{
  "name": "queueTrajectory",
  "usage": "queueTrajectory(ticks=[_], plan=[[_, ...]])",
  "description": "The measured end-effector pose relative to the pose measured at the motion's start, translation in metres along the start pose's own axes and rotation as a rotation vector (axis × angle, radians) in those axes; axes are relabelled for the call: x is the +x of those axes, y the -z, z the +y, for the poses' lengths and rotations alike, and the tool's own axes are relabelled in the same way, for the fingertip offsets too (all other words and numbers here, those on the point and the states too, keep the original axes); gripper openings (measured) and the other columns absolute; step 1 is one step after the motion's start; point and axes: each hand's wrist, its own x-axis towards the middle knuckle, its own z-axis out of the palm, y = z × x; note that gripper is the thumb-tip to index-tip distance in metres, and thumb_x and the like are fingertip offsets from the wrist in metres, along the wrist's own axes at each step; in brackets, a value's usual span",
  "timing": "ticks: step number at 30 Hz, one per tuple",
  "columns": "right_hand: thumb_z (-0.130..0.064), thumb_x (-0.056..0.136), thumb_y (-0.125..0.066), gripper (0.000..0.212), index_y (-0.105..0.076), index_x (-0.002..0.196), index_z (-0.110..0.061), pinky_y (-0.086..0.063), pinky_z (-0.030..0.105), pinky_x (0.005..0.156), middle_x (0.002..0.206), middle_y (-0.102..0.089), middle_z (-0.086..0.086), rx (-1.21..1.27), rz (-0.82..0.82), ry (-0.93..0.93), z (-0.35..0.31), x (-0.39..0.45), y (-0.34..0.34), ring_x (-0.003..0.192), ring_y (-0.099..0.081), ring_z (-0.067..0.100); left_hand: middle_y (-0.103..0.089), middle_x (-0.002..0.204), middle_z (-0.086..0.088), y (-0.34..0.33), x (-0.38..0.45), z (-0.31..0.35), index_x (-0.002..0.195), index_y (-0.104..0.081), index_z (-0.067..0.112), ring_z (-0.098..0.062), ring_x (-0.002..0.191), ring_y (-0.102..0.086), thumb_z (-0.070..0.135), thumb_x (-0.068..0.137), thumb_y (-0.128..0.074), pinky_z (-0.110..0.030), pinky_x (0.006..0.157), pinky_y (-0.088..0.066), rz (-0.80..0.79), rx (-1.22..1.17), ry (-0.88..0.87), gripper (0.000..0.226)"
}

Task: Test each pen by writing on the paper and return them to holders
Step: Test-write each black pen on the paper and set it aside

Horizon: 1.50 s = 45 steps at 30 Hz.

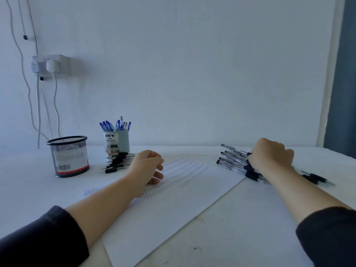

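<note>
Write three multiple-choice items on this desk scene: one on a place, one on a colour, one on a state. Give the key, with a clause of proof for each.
1. Where is the right hand?
A. on the pile of black pens right of the paper
B. inside the mesh holder
C. on the wall socket

2. What colour are the caps of the pens in the labelled holder?
A. red
B. blue
C. green

3. What does the mesh holder seem to hold?
A. many pens
B. a rolled paper
C. no pens that show

Key:
1 A, its fingers curl down onto that pile.
2 B, blue caps stick out above the rim.
3 C, nothing rises above its rim.
</note>
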Motion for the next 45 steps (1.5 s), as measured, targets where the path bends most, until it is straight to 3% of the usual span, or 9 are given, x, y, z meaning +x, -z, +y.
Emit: queueTrajectory(ticks=[8,16,19,24,29,33,37,42,45], plan=[[-0.020,0.085,-0.049,0.008,-0.043,0.091,-0.018,-0.029,0.037,0.096,0.114,-0.052,0.006,-0.082,-0.033,0.016,-0.003,-0.010,0.001,0.115,-0.042,0.029,-0.058,0.079,-0.011,0.000,0.001,0.000,0.091,-0.059,0.005,-0.020,0.055,-0.054,0.004,0.093,-0.051,-0.027,0.048,-0.044,0.012,0.011,0.004,0.008],[-0.041,0.093,-0.045,0.033,-0.055,0.117,-0.021,-0.029,0.038,0.093,0.127,-0.044,0.004,-0.128,-0.008,0.397,-0.026,-0.018,-0.011,0.120,-0.033,0.028,-0.058,0.076,-0.010,0.002,0.002,0.001,0.089,-0.060,0.005,-0.019,0.053,-0.054,0.003,0.093,-0.051,-0.026,0.047,-0.043,0.019,0.012,-0.004,0.010],[-0.050,0.089,-0.051,0.056,-0.041,0.140,-0.030,-0.029,0.038,0.106,0.145,-0.038,-0.001,0.082,-0.224,0.639,-0.039,-0.027,-0.018,0.134,-0.029,0.023,-0.059,0.074,-0.009,0.005,0.004,0.002,0.088,-0.060,0.005,-0.018,0.053,-0.054,0.003,0.093,-0.051,-0.025,0.047,-0.044,0.033,0.004,-0.022,0.011],[-0.051,0.066,-0.066,0.068,-0.048,0.132,-0.040,-0.031,0.038,0.111,0.146,-0.038,-0.008,0.407,-0.624,0.627,-0.059,-0.047,-0.027,0.135,-0.035,0.018,-0.057,0.073,-0.008,0.024,0.020,0.008,0.082,-0.058,0.009,-0.018,0.058,-0.053,-0.002,0.090,-0.051,-0.028,0.054,-0.047,0.201,-0.041,-0.117,0.016],[-0.040,0.075,-0.068,0.058,-0.049,0.130,-0.038,-0.033,0.032,0.107,0.139,-0.043,-0.010,0.368,-0.705,0.651,-0.064,-0.048,-0.031,0.127,-0.042,0.013,-0.055,0.076,-0.002,0.064,0.051,-0.004,0.089,-0.060,0.011,-0.028,0.078,-0.054,-0.005,0.086,-0.041,-0.037,0.070,-0.049,0.472,0.353,-0.299,0.025],[-0.041,0.073,-0.071,0.064,-0.048,0.133,-0.034,-0.032,0.027,0.107,0.140,-0.042,-0.011,0.373,-0.728,0.666,-0.064,-0.046,-0.029,0.128,-0.041,0.009,-0.061,0.098,-0.004,0.074,0.065,-0.022,0.102,-0.067,0.010,-0.023,0.092,-0.054,0.001,0.091,-0.048,-0.031,0.079,-0.045,0.292,0.772,-0.270,0.024],[-0.047,0.067,-0.070,0.073,-0.047,0.135,-0.035,-0.030,0.030,0.110,0.144,-0.039,-0.011,0.374,-0.759,0.659,-0.064,-0.045,-0.029,0.131,-0.038,0.009,-0.064,0.104,-0.004,0.066,0.070,-0.032,0.102,-0.065,0.015,-0.023,0.094,-0.057,0.004,0.092,-0.049,-0.037,0.089,-0.050,0.116,1.161,-0.233,0.022],[-0.040,0.077,-0.069,0.064,-0.046,0.136,-0.034,-0.029,0.031,0.112,0.146,-0.039,-0.010,0.378,-0.764,0.674,-0.062,-0.045,-0.029,0.133,-0.037,0.010,-0.059,0.098,-0.003,0.063,0.067,-0.032,0.091,-0.055,0.014,-0.020,0.087,-0.054,0.004,0.093,-0.045,-0.032,0.083,-0.048,0.121,1.315,-0.269,0.014],[-0.041,0.077,-0.069,0.064,-0.046,0.136,-0.035,-0.029,0.029,0.110,0.145,-0.039,-0.011,0.378,-0.762,0.665,-0.061,-0.045,-0.028,0.132,-0.038,0.010,-0.051,0.101,-0.006,0.061,0.063,-0.029,0.104,-0.047,0.015,-0.021,0.086,-0.055,0.012,0.099,-0.040,-0.038,0.083,-0.051,0.191,1.147,-0.388,0.009]])
